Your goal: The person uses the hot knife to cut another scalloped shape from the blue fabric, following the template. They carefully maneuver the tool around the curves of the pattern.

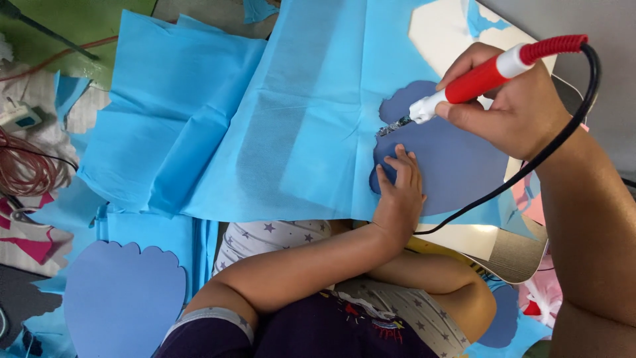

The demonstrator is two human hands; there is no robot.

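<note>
My right hand (517, 109) grips a red and white corded cutting tool (490, 73). Its metal tip (392, 126) touches the edge of a light blue fabric sheet (298, 119), where it meets a darker blue scalloped template (457, 166). A smaller person sits close in front of me in a dark shirt and star-patterned clothing. That person's hand (399, 189) presses flat on the template's left edge, just below the tip. My left hand is out of view.
A black cord (530, 166) loops from the tool across the template. White card (444, 30) lies under the fabric. A second blue scalloped shape (122, 295) lies at the lower left. Red wire coils (26, 169) and a white plug (18, 118) sit at the left edge.
</note>
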